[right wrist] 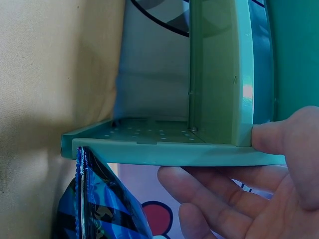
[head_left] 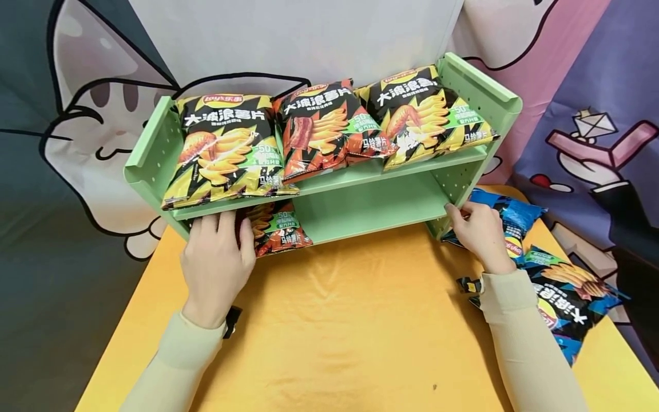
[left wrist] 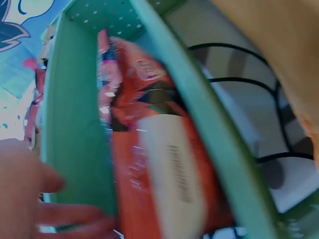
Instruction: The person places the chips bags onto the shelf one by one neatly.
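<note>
A light-green two-tier shelf rack (head_left: 370,206) stands on the table. My left hand (head_left: 216,269) reaches under the upper shelf at its left end, fingertips hidden there. Beside the thumb, a red-and-black bag of chips (head_left: 283,229) lies on the lower shelf. In the left wrist view its red back (left wrist: 134,174) shows, with blurred fingers (left wrist: 75,214) stretched close to it. At the rack's right end my right hand (head_left: 479,232) grips the side panel (right wrist: 179,153), the thumb on one side and the fingers on the other.
Three chip bags lean on the upper shelf: a yellow-edged one (head_left: 221,149), a red-edged one (head_left: 319,131) and another yellow-edged one (head_left: 422,114). Right of the rack, blue bags (head_left: 561,297) lie on the yellow-orange tablecloth (head_left: 340,320). A printed cloth (head_left: 309,34) hangs behind.
</note>
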A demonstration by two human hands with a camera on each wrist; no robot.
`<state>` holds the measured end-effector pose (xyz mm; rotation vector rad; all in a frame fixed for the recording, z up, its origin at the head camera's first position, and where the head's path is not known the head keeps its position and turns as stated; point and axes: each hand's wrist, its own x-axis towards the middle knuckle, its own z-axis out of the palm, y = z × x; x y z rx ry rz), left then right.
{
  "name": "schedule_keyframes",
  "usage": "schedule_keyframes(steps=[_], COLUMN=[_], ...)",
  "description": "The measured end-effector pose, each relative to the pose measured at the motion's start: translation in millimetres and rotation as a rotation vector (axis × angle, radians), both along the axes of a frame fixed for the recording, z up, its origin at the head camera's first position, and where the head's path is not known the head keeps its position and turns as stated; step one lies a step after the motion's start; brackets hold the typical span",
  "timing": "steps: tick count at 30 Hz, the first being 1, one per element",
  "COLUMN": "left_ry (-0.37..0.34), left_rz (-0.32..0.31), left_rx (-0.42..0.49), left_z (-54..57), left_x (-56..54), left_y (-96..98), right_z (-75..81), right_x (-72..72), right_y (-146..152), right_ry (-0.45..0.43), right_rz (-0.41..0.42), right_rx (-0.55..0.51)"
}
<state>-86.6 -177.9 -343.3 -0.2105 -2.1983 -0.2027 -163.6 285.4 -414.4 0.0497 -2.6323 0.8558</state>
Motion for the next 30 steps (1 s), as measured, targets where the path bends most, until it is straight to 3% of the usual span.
schedule_keyframes(steps=[5,8,12,17,20,23,26,30], left_ry=[0.232,0.365,0.447,0.367,0.274,0.2,0.159,0.148], left_rz=[-0.099,-0.141,-0.186,-0.277,-0.347,-0.424,-0.478,-0.468], left_rx=[0.099,0.211,0.425,0.716,0.814,0.842,0.812,0.747], left_z=[-9.6,-12.0,-15.2,-22.3,-25.4,-24.5,-23.2,-26.2], left_x=[1.0,-2.6,-6.5,-10.0,-15.0,-19.4,-22.7,-26.5], left_y=[-15.9,-27.1,-40.5,-53.2,-58.8,-60.5,-60.9,-65.9], right_z=[0.7,0.6,0.1,0.2,0.3,0.7,1.3,3.5], right_x=[-1.0,-1.2,-0.6,0.9,1.7,1.6,1.7,2.9], right_y=[-0.6,-0.8,-0.3,0.9,1.7,2.0,0.8,-2.0], right_ry=[0.003,-0.001,-0.005,-0.009,-0.005,0.001,-0.003,-0.027], right_rz=[0.004,0.005,0.003,0.006,0.005,0.001,0.0,0.006], right_rx=[0.001,0.001,0.008,0.014,0.017,0.021,0.027,0.055])
